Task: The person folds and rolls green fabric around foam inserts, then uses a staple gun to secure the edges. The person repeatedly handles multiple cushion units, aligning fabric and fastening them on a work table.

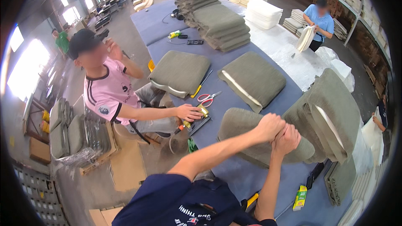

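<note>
A grey-green seat cushion [239, 129] lies on the blue-covered table in front of me. My left hand [270, 127] and my right hand [287, 138] are closed side by side at its far right part, apparently gripping the fabric; the exact grip is hidden by my fingers. Right beside them stands a pile of cushions [324, 113], some showing a white opening along one edge. Two more cushions, one at the far left [180, 72] and one at the middle [253, 79], lie flat with white filling showing at their near edges.
Red-handled scissors [208, 97], a yellow-handled screwdriver [201, 84] and a staple gun [200, 113] under a co-worker's hand lie to the left. A green-yellow box [300, 198] is near my right arm. Stacked cushions [222, 25] stand at the far end. A co-worker in pink sits left.
</note>
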Tool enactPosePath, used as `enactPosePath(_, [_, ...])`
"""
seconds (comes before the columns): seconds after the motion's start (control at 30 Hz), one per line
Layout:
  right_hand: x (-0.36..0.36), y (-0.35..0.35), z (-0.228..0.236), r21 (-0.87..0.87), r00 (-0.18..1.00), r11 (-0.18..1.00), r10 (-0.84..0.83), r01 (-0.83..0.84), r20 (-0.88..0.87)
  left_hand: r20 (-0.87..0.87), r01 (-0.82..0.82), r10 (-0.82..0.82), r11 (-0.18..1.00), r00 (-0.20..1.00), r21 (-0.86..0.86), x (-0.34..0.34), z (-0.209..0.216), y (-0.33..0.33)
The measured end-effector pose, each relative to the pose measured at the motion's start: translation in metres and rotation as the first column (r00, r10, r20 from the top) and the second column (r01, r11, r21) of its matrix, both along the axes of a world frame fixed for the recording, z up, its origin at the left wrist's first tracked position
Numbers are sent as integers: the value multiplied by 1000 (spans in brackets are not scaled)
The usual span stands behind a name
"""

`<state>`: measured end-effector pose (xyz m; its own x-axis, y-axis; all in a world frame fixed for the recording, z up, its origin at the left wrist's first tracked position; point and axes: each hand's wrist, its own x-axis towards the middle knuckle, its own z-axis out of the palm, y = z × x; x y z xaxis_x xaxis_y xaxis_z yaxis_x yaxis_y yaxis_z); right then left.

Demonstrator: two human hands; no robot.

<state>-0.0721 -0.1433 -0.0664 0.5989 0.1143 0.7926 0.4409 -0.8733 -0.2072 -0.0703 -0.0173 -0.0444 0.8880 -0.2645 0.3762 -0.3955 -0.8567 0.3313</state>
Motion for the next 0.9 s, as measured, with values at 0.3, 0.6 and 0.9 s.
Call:
enactPosePath(0.3, [-46, -36, 48, -135, 903, 936, 264, -324, -338, -89, 262, -258, 965, 962, 32, -71, 19, 12])
enactPosePath(0.6, [32, -17, -51, -36, 105, 549, 96, -835, -990, -154, 116, -104, 991, 983, 69, -250, -50, -9])
enactPosePath(0.9, [40, -39, -288, -241, 547, 821, 101, -518, -831, -265, 136, -117, 989, 957, 56, -264, -49, -11])
